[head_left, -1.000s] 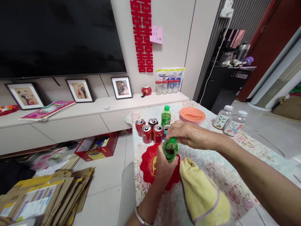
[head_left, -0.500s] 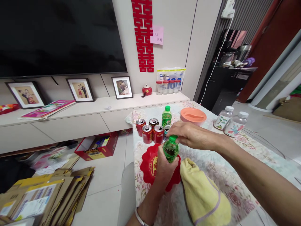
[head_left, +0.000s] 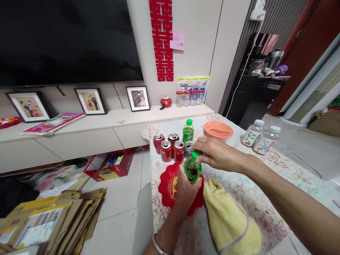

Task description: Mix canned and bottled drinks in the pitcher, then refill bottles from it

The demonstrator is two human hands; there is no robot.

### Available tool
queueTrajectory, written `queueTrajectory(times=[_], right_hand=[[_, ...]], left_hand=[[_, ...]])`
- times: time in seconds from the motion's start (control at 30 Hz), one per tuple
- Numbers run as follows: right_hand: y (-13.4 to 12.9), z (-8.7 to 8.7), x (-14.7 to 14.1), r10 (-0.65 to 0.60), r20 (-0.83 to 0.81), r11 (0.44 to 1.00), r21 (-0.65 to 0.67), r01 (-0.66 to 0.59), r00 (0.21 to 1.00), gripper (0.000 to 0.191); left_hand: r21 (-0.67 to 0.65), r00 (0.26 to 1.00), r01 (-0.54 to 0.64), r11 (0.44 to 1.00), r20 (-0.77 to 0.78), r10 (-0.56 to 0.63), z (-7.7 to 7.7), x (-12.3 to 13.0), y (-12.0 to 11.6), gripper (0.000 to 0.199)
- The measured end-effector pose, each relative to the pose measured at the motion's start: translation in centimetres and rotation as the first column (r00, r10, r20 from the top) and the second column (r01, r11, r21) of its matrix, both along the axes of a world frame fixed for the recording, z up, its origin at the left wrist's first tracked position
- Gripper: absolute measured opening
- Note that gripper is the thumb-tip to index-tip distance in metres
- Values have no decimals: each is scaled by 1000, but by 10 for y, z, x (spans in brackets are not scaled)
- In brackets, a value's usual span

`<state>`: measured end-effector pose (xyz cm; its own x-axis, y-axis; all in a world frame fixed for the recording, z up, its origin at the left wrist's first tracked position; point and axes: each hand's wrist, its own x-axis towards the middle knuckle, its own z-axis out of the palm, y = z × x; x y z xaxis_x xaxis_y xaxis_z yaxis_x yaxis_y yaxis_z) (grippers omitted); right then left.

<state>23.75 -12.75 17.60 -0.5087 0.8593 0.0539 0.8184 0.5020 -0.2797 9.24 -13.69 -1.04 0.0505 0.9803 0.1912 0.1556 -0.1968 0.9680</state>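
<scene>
A green plastic drink bottle (head_left: 193,170) with dark liquid inside is wrapped by the fingers of my left hand (head_left: 186,189). On its green cap (head_left: 196,155) the fingers of my right hand (head_left: 216,153) are closed from above. The bottle is over a red scalloped tray (head_left: 164,187) with a gold print, partly hidden by my left hand. Just beyond stand several opened drink cans (head_left: 166,151) and a second green bottle (head_left: 188,131) with its cap on. A yellow cloth (head_left: 230,219) lies bunched to the right of the tray.
On the flowered tablecloth (head_left: 273,216) are an orange lidded dish (head_left: 218,130) and two clear jars (head_left: 267,140) with white lids. Behind runs a white cabinet (head_left: 114,122) bearing framed photos and small jars. Flattened cardboard (head_left: 66,219) and a red box (head_left: 108,166) lie on the floor at left.
My right hand has shifted very slightly on the cap, its fingers turned a little. My left hand and the bottle stay in place.
</scene>
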Motion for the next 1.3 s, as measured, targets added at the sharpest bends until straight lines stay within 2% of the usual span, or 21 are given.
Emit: queueTrajectory(times=[0.5,0.87,1.13,1.3], right_hand=[[-4,9,-14,-27,212,1000,13,25,977,12],[-3,2,-8,-24,138,999,31,19,990,20],[-6,1,-16,-136,197,990,65,125,971,26],[-12,1,-17,-93,221,995,66,80,971,23]], left_hand=[[11,999,-32,999,-15,32,-2,2,0,49],[34,999,-31,999,-9,31,-4,2,0,51],[35,1000,-16,999,2,16,-5,2,0,47],[19,1000,-10,1000,5,10,-4,1,0,48]])
